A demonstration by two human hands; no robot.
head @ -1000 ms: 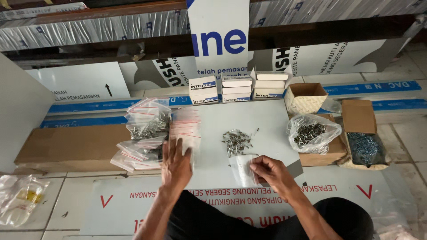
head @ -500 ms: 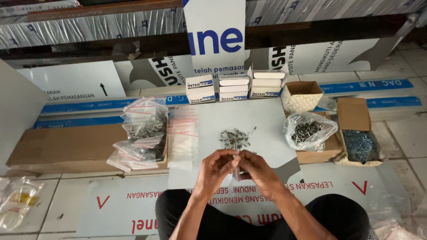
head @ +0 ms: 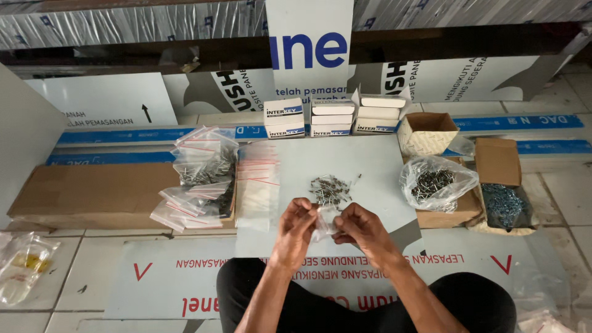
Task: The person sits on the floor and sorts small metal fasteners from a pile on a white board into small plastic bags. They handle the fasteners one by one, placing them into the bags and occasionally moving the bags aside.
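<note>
1. One view only, from a camera worn on the person's head.
2. It looks steeply down and forward over the hands to the floor (head: 555, 203) and panels.
3. Hands sit close, low centre; boxes (head: 333, 117) lie farther off.

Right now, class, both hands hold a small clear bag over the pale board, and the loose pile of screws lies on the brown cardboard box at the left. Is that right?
Not quite. The head view shows the loose pile of screws on the pale board, just beyond the hands, not on the brown cardboard box. The rest stands: the left hand and right hand hold a small clear bag.
</note>
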